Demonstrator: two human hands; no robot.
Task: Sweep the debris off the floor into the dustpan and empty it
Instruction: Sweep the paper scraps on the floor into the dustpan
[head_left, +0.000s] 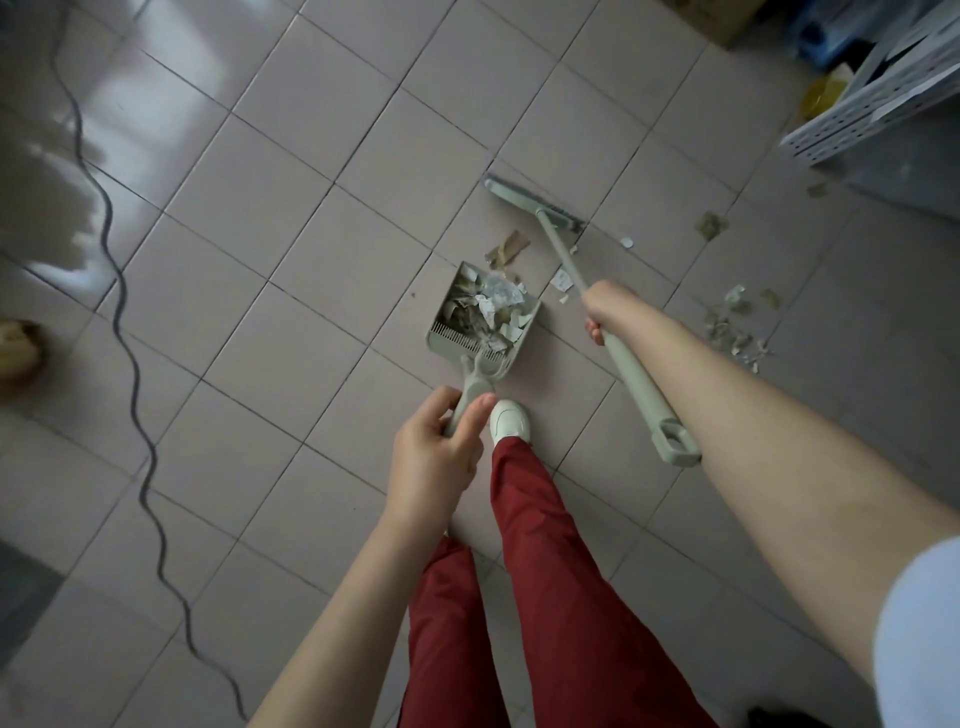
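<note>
Right hand (597, 317) grips broom (535, 205) mid-handle; scraps (506, 248) lie between broom head and dustpan (480, 317) (left hand (436, 447) closed on its handle), nearer the left.

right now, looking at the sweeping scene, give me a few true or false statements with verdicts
1. The left hand grips the dustpan by its handle. True.
2. The dustpan is empty. False: it already holds torn paper and leaf scraps.
3. The right hand holds the broom partway along its handle. True.
4. All debris is collected. False: a scattered pile lies on the tiles to the right, and brown scraps sit just past the dustpan's mouth.
5. A dark cable snakes across the floor on the left. True.
</note>
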